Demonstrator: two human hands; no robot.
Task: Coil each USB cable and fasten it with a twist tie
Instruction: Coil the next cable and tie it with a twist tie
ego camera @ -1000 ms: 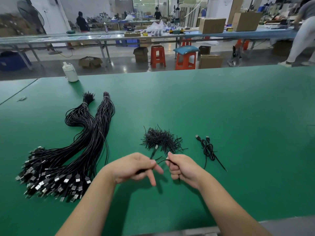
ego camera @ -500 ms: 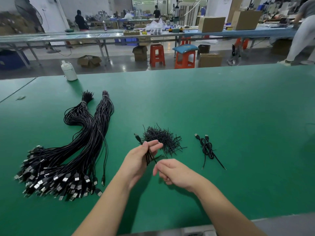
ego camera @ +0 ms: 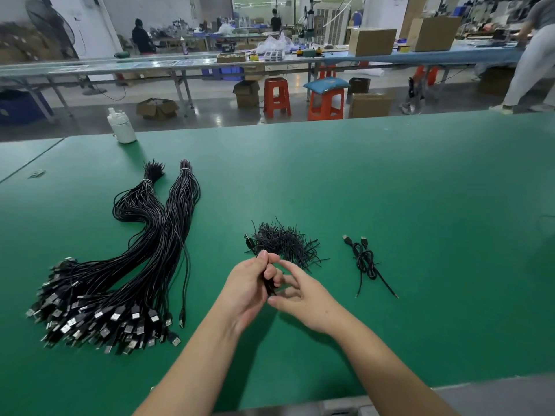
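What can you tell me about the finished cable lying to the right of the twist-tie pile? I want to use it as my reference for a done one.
The finished cable is thin, black and looks rubber-sheathed, gathered into a small, narrow bundle cinched around its middle. Two connector ends poke out at the far end, side by side; two thin tails, likely the tie's ends, splay toward the near edge. It lies flat on the green table, right of the twist-tie pile and apart from it. Neither hand touches it.
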